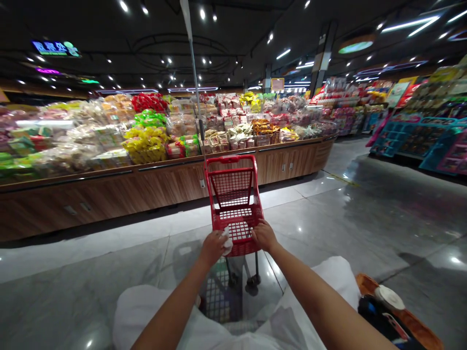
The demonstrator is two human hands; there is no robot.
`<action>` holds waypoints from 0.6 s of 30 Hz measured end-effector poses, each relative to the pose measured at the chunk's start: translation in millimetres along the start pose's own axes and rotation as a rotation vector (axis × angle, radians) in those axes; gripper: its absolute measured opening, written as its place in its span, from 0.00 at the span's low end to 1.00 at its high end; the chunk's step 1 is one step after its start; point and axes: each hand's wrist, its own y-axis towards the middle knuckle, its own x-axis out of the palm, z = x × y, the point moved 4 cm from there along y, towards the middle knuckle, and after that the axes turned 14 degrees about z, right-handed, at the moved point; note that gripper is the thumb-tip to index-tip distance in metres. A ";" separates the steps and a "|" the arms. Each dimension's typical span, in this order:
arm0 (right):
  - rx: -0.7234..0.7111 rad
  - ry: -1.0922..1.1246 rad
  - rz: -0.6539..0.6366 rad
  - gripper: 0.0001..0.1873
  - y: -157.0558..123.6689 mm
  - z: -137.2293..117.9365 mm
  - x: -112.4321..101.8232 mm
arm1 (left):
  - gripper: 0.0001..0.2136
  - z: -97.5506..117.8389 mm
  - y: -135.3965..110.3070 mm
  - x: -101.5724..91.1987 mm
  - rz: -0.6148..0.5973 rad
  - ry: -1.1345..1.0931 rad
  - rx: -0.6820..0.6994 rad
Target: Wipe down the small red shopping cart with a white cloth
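Note:
A small red plastic shopping cart [236,206] stands right in front of me, with a grid-patterned basket and dark legs on wheels. My left hand [213,247] is closed around a crumpled white cloth or tissue [228,242], against the near left edge of the cart. On the near right edge, the fingers of my right hand [265,235] curl over the red rim. The cart's top handle [231,159] is on its far side, untouched by either hand.
Beyond the cart runs a long wooden display counter [175,184] piled with packaged snacks. A thin pole [195,68] rises behind the cart. Blue display racks [430,136] stand at right. An orange-brown container [419,325] with a white lid is at lower right.

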 end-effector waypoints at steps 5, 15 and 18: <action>0.040 -0.006 0.024 0.17 3.2 -16.3 3.8 | 0.16 54.7 16.8 14.0 0.022 -0.018 -0.069; -0.043 0.047 -0.003 0.17 5.8 -15.4 0.5 | 0.18 13.9 4.2 5.6 -0.043 0.042 -0.012; -0.035 0.049 0.013 0.18 6.3 -15.9 2.9 | 0.16 -16.9 -10.4 -9.5 0.026 0.019 0.022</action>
